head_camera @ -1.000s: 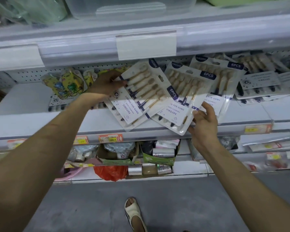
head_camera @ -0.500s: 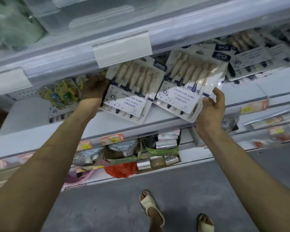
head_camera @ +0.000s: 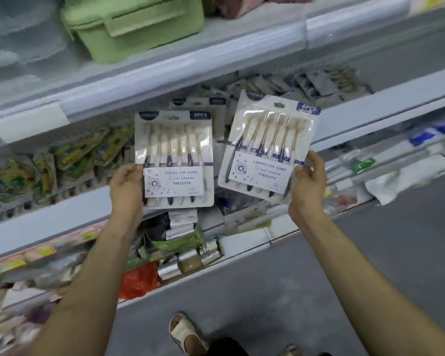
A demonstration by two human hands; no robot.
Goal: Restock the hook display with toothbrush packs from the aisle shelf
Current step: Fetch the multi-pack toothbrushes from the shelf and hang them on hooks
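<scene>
left hand (head_camera: 126,187) is gripping left toothbrush pack (head_camera: 175,160) at its lower-left edge | pack standing upright, hang end pointing away from fingers | right toothbrush pack (head_camera: 270,147) is leaning rightward | right hand (head_camera: 309,187) is pinching its lower-right corner | both hovering before shelf (head_camera: 62,211)

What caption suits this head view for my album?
Left hand grips the left toothbrush pack, right hand the right toothbrush pack, before the shelf.

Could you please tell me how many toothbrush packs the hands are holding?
2 plainly: the left pack in the left hand, the right pack in the right hand. A third pack peeks out behind the left one; it may be held too.
</scene>
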